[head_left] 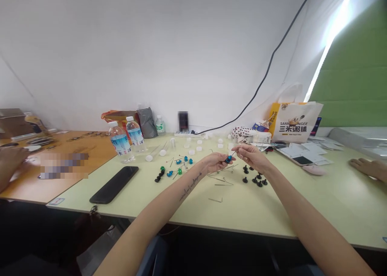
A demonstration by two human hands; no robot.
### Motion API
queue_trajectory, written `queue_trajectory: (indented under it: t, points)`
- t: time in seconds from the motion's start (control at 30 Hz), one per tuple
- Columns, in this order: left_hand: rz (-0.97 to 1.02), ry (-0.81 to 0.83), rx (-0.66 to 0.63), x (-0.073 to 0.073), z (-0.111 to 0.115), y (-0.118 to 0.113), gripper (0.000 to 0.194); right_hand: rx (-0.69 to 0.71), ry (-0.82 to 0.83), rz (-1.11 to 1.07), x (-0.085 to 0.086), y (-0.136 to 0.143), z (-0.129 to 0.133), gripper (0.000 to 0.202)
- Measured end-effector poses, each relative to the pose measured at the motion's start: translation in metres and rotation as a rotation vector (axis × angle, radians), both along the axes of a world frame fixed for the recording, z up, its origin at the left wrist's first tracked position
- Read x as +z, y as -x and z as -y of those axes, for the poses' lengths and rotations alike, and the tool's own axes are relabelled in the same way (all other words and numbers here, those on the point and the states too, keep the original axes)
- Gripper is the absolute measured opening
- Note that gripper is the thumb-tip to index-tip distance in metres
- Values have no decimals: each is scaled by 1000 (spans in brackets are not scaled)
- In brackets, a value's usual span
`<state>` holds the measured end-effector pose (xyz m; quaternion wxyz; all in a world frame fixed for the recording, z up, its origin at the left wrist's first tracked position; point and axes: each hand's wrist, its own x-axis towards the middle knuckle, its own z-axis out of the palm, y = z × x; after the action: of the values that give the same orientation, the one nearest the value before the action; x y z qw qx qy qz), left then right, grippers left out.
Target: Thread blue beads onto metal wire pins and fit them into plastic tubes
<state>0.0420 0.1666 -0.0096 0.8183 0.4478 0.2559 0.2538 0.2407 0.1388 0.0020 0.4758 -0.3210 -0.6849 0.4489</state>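
Over the middle of the table, my left hand (215,162) is closed around a small shiny blue knob-like piece (229,159). My right hand (253,156) pinches a thin metal rod (233,153), whose lower end meets the blue piece. Below my hands lie several thin bent metal rods (223,185). Several small black pieces with flat round bases (259,183) stand beneath my right forearm. Left of my left hand are loose blue pieces (186,159), green pieces (179,171) and a row of black ones (159,176).
White round caps (199,149) are scattered at the back. Two water bottles (135,134) and a black phone (115,185) are on the left. A paper bag (292,122) and white cards (314,150) sit at the right. Other people's hands (367,167) rest at both sides.
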Motion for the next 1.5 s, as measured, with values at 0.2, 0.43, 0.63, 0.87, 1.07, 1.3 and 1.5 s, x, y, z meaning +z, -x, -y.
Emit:
queue_trajectory:
  t: [0.2, 0.43, 0.63, 0.87, 1.07, 1.3, 1.5]
  points:
    - [-39, -35, 50, -1, -13, -30, 24, -40, -48, 0, 4, -15, -6, 31]
    - [-295, -472, 502, 4, -40, -50, 33, -64, -65, -314, 0, -21, -15, 28]
    - [-481, -732, 854, 0, -72, -71, 79, -102, 28, -566, -2, -20, -18, 29]
    - [-430, -685, 818, -7, -87, -91, 37, -79, 132, -610, -10, -9, -19, 27]
    - [-304, -1100, 845, 8, -47, -57, 27, -75, 68, -673, -8, -6, -18, 29]
    - [-426, -894, 315, 10, 21, -8, 41, -105, 3, -853, -2, -7, -16, 26]
    - [-425, -849, 173, 6, 36, -14, 39, -79, 89, -783, -3, 1, -9, 21]
